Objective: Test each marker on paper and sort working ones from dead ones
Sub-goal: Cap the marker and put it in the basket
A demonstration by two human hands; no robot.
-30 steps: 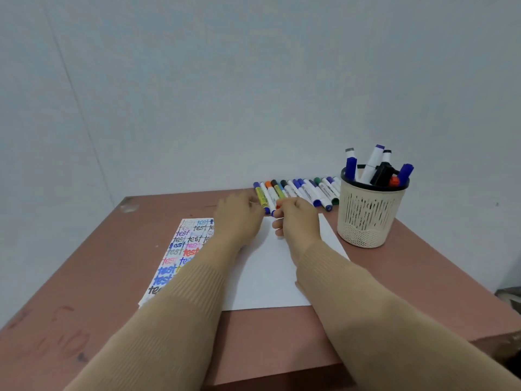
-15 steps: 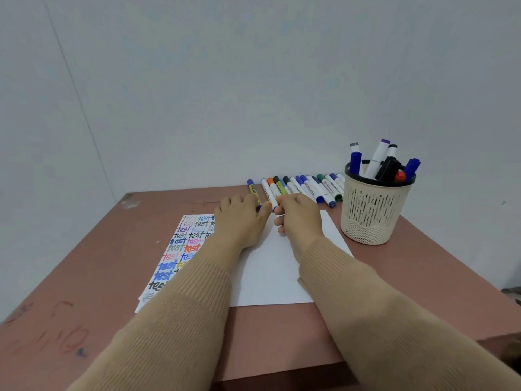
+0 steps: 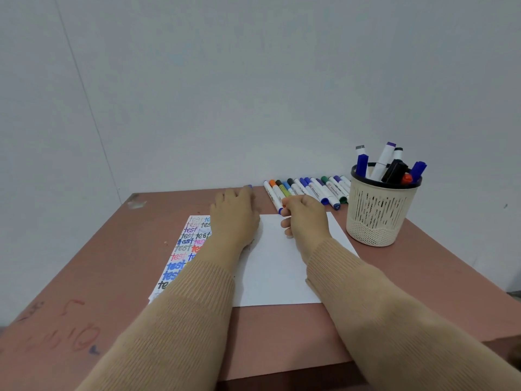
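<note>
My left hand [image 3: 234,213] lies over a marker [image 3: 249,187] at the far middle of the table; only its blue cap shows past my fingertips, and the fingers seem to hold it. My right hand [image 3: 306,218] has curled fingers and pinches the near end of a white marker with a blue cap [image 3: 275,197], the leftmost in a row of several markers [image 3: 313,190] lying side by side. Under both forearms lies a blank white sheet [image 3: 279,266]. To its left, a paper [image 3: 186,249] is covered with the word "test" in many colours.
A cream mesh pen cup [image 3: 377,215] with several markers stands at the right, just beyond the sheet's corner. The reddish table [image 3: 112,263] ends at a grey wall behind the marker row. Ink scribbles mark the table's near left.
My left hand slid one marker out of the row to the left and now covers it. My right hand stayed at the near ends of the row.
</note>
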